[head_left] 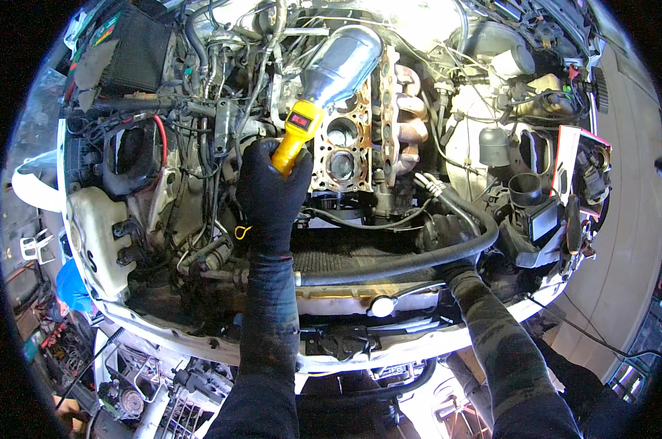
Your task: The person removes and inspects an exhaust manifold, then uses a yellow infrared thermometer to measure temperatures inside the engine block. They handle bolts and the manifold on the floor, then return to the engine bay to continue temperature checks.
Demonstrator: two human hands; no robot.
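Observation:
My left hand [272, 186], in a black glove, is closed on a yellow hand-held tool [299, 132] with a clear, bulbous front end [349, 58]. The tool tilts up and away over the exposed engine block [340, 168], where round bores show. A rusty exhaust manifold [406, 110] lies along the block's right side. My gloved right hand [444, 238] is low at the right, by a thick black hose [484, 233] and thinner pipes; its fingers are dark and partly hidden, so its grip is unclear.
The engine bay holds many hoses, a white reservoir [96, 241] at the left, and a radiator [360, 260] across the front. A black intake part [525, 190] and a long-handled tool [572, 223] lie at the right. Loose parts [133, 402] show below the front edge.

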